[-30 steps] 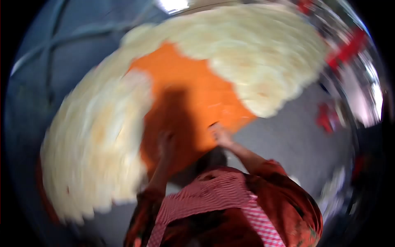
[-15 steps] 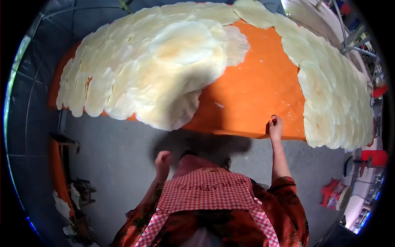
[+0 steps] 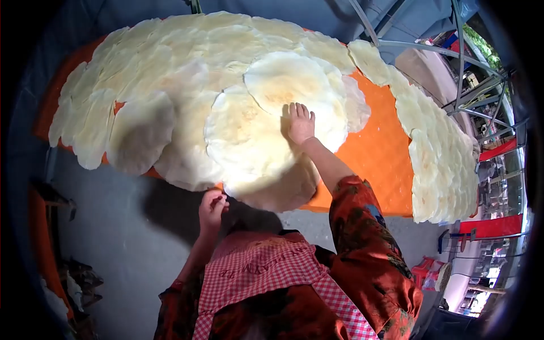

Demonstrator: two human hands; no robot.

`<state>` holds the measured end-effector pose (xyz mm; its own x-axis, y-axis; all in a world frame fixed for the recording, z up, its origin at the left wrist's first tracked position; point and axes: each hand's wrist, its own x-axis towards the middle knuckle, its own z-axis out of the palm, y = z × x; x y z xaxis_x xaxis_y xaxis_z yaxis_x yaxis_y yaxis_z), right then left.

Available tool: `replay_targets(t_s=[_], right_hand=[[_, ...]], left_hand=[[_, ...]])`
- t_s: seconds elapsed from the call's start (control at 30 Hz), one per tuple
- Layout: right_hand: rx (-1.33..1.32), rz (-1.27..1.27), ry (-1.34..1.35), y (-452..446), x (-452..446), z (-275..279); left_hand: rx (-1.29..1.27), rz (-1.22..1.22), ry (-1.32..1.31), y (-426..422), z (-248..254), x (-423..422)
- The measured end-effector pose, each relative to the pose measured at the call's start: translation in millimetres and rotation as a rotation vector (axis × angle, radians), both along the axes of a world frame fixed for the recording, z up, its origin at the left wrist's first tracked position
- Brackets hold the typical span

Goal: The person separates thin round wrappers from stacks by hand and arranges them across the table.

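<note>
Thin, round, pale flatbreads [image 3: 243, 130] overlap in a thick layer on an orange cloth-covered table [image 3: 377, 164]. My right hand [image 3: 301, 124] lies with fingers outstretched on the flatbreads, at the lower edge of a large round flatbread [image 3: 289, 82] with a browned middle. Close to the table's front edge, my left hand [image 3: 212, 205] is loosely curled, just below the flatbreads that hang over that edge. I see nothing held in it. Another flatbread [image 3: 140, 131] lies in shadow at the left.
More overlapping flatbreads [image 3: 442, 175] cover the table's right end. Metal frame poles [image 3: 459, 62] stand at the upper right, and red stools [image 3: 425, 272] are on the floor at the right. An orange-covered surface [image 3: 48, 249] is at the far left.
My right hand has gone from the bare orange front edge up and left onto the flatbreads and has opened. My left hand has come nearer the table edge. The head view has shifted.
</note>
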<state>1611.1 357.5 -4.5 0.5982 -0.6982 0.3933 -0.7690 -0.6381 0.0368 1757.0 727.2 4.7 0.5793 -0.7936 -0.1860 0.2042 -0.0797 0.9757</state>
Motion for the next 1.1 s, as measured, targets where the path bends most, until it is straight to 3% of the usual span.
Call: replay_targets(t_s=[0.17, 0.33, 0.43, 0.5, 0.57, 0.63, 0.77, 0.8, 0.87, 0.9, 0.93, 1.0, 1.07, 1.1], right_hand=[[-0.084, -0.015, 0.178, -26.8, 16.6, 0.7], [-0.177, 0.111, 0.23, -72.1, -0.8, -9.0], [0.134, 0.065, 0.23, -92.0, 1.6, 2.3], [0.028, 0.121, 0.222, -136.3, 1.7, 0.7], [0.016, 0.099, 0.245, -167.5, 16.0, 53.7], [0.079, 0.095, 0.22, -169.2, 42.2, 141.0], [-0.016, 0.218, 0.306, -141.6, 82.2, 291.5], [0.017, 0.264, 0.256, -170.1, 82.5, 303.3], [0.097, 0.069, -0.042, -112.9, 66.3, 360.7], [0.471, 0.311, -0.321, -120.4, 47.4, 365.8], [0.561, 0.045, -0.328, -58.8, 49.6, 394.8], [0.808, 0.119, -0.379, -128.0, 12.9, 356.8], [0.893, 0.082, -0.389, -102.3, -0.3, 319.2], [0.884, 0.035, -0.235, -94.3, -3.5, 295.3]], left_hand=[[0.108, 0.027, 0.173, 19.4, -29.5, 9.8], [0.15, 0.098, 0.352, 7.4, -8.0, 5.6], [0.115, 0.052, 0.325, -8.6, 3.5, 8.1], [0.124, 0.063, 0.221, -18.1, 1.5, 12.2], [0.126, 0.061, 0.129, -32.6, -2.3, 19.3], [0.138, 0.064, 0.056, -43.1, -4.4, 25.8], [0.094, 0.166, 0.088, -68.9, -14.9, 34.4], [0.127, 0.164, 0.126, -74.5, -14.3, 39.4], [0.143, 0.187, 0.248, -79.6, -9.2, 42.6], [0.127, 0.217, 0.331, -81.3, -1.8, 43.5], [0.107, 0.246, 0.416, -84.7, 1.9, 45.5], [0.101, 0.217, 0.512, -89.4, -8.8, 51.6], [0.102, 0.191, 0.619, -90.3, -15.1, 61.7], [0.101, 0.178, 0.683, -91.5, -16.0, 65.4]])
